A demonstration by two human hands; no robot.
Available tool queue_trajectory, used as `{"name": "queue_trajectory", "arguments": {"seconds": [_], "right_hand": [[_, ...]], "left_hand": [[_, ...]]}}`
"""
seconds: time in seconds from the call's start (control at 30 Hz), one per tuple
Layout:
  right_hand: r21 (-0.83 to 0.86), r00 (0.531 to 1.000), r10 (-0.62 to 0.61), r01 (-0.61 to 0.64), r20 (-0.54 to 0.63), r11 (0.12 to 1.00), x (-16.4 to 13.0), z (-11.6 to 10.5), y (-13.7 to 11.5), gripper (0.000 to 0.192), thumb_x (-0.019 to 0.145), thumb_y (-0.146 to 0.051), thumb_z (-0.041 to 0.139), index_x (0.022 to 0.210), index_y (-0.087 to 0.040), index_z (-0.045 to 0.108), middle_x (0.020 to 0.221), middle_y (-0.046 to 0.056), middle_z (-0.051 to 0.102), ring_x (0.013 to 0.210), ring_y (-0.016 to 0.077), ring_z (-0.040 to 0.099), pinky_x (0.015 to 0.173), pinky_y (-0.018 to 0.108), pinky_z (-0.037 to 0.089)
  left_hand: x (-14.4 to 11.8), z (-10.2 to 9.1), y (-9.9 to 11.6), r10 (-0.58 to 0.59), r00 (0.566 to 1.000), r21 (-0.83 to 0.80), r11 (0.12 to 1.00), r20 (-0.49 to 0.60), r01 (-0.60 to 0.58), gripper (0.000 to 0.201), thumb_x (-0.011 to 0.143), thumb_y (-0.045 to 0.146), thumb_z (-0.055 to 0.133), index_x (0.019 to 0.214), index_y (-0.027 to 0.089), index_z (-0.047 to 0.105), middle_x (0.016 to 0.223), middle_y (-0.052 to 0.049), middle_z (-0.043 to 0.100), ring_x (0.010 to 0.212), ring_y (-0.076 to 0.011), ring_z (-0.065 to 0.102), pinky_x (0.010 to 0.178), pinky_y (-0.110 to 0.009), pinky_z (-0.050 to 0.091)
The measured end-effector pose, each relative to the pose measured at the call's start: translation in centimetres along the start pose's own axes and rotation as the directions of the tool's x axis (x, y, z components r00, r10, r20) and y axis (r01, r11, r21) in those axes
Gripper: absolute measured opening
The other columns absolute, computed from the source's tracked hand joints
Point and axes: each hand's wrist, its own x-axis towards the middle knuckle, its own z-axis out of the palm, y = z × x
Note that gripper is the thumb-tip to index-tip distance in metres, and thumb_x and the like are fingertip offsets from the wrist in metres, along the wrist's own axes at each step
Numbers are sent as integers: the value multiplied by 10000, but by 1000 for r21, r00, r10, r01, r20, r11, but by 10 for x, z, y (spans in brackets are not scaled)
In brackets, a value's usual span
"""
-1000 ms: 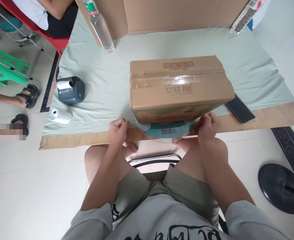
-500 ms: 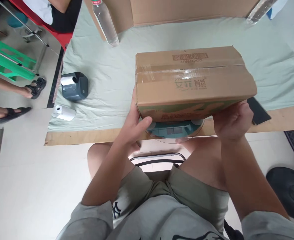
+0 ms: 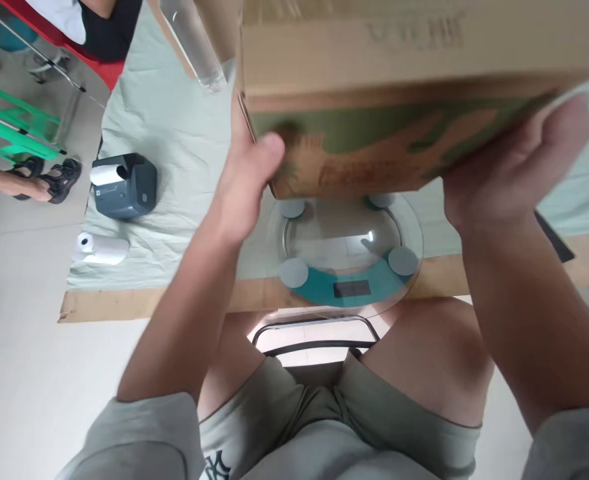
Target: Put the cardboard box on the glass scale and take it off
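The person holds a cardboard box (image 3: pixel 404 87) up in the air with both hands, clear of the round glass scale (image 3: pixel 347 250) that lies on the near edge of the desk (image 3: pixel 174 133) right beneath it. The left hand (image 3: pixel 247 180) grips the box's left end, the thumb pressed on the printed green front face and the other fingers hidden behind the end wall. The right hand (image 3: pixel 514 167) cups the box's lower right corner from below, its fingers (image 3: pixel 569 123) curled up against the side, so both hands are clamped on the box. The box looks blurred and its far end tips slightly upward toward the right of the view.

The scale shows four grey round pads and a dark display set in a teal band. On the pale green cloth to the left stands a dark label printer (image 3: pixel 124 187), with a white paper roll (image 3: pixel 99 248) just beside it nearer the desk edge. A clear plastic bottle (image 3: pixel 194 43) stands behind the box's left end. A dark phone (image 3: pixel 554 239) peeks out past the right forearm. Another person's sandalled foot (image 3: pixel 49 180) rests on the floor at the far left
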Motion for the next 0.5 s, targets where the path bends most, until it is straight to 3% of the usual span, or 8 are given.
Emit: {"name": "queue_trajectory", "arguments": {"seconds": [0.07,0.17,0.23,0.33,0.5], "right_hand": [[-29,999,19,-20,-26,999,32,5,25,564,896,-741,433,1132,-290,676,1061,69,674,1405,318,583,1191,488,508],[-145,992,123,-127,-40,981,69,7,65,660,856,-871,344,1155,-365,645,1049,62,672,1310,301,607,975,470,598],[-163,989,144,-147,-30,976,85,7,87,634,822,-897,365,1137,-419,638,1031,58,677,1265,296,597,883,466,594],[-110,990,140,-140,-14,984,97,7,111,539,816,-854,428,1085,-433,630,980,54,674,1238,288,573,895,468,564],[-62,990,138,-137,9,989,103,11,127,449,854,-746,468,1038,-358,597,992,44,660,1248,249,527,998,448,522]], "left_hand": [[38,-8,-13,-10,999,-65,998,36,12,739,705,790,786,1198,260,639,1295,-53,662,1284,-286,627,822,-295,561],[78,-13,-34,-64,998,-143,988,-1,63,620,721,743,765,1114,280,638,1127,-35,691,1097,-250,657,590,-271,429],[92,-14,-51,-101,992,-141,986,-73,90,548,721,735,739,1023,291,629,957,-34,686,984,-252,656,578,-288,400],[102,-18,-81,-214,962,-101,975,-170,199,471,688,720,752,852,305,601,760,-37,632,886,-274,642,600,-328,414],[109,-25,-112,-273,942,-103,961,-194,258,476,671,691,795,748,292,546,738,-22,593,945,-253,604,690,-329,440]]}}
